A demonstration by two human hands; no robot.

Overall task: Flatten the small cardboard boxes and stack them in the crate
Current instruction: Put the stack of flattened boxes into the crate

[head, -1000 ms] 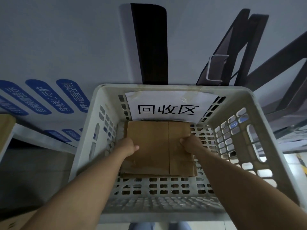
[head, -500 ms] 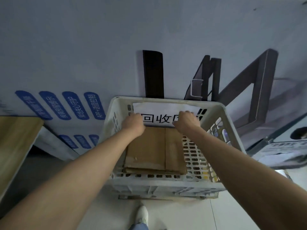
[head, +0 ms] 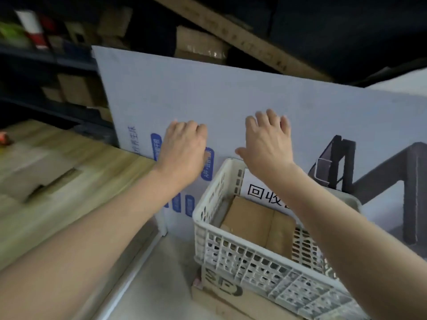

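Note:
A white perforated plastic crate stands on the floor at lower right, with a paper label on its far wall. Flattened brown cardboard lies flat inside it. My left hand hovers in the air left of the crate, fingers relaxed and holding nothing. Above the crate's far rim, my right hand is raised with its fingers spread and empty. Neither hand touches the crate or the cardboard.
A wooden table stands to the left with a cardboard box on it. A large white printed board leans behind the crate. Dark shelves with boxes fill the background. Another cardboard piece lies under the crate.
Both hands let go of the flattened cardboard, lifted out of the crate and opened. The view swung up and left, bringing the table and shelves into sight.

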